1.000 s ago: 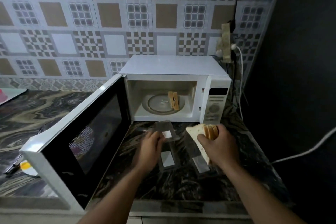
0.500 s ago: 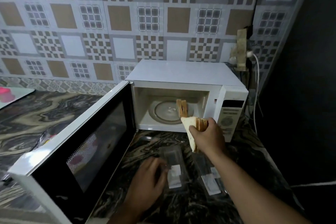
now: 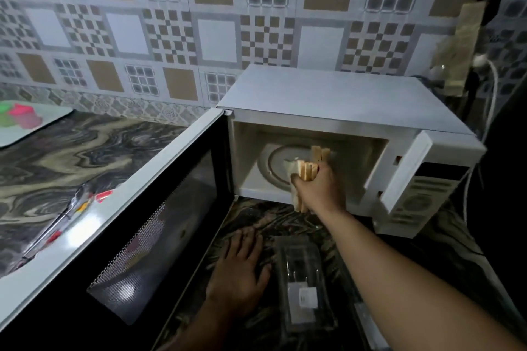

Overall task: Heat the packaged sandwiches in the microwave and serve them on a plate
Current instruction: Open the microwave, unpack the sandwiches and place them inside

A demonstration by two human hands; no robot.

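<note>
The white microwave (image 3: 336, 94) stands with its door (image 3: 128, 222) swung wide to the left. My right hand (image 3: 322, 188) grips a sandwich (image 3: 303, 172) at the mouth of the cavity, over the glass turntable (image 3: 281, 162). A second sandwich (image 3: 319, 152) stands upright on the turntable just behind it. My left hand (image 3: 238, 268) rests flat on the marble counter (image 3: 71, 151), fingers spread. An empty clear sandwich package (image 3: 302, 285) lies on the counter beside that hand, to its right.
Metal tongs (image 3: 61, 216) lie on the counter left of the open door. A white tray with pink and green cups (image 3: 20, 118) sits at the far left. A wall socket with a white cable (image 3: 482, 65) is right of the microwave; a dark wall closes the right side.
My right hand has carried the sandwich up from above the counter into the microwave opening. My left hand left the package and settled flat on the counter. The view moved closer.
</note>
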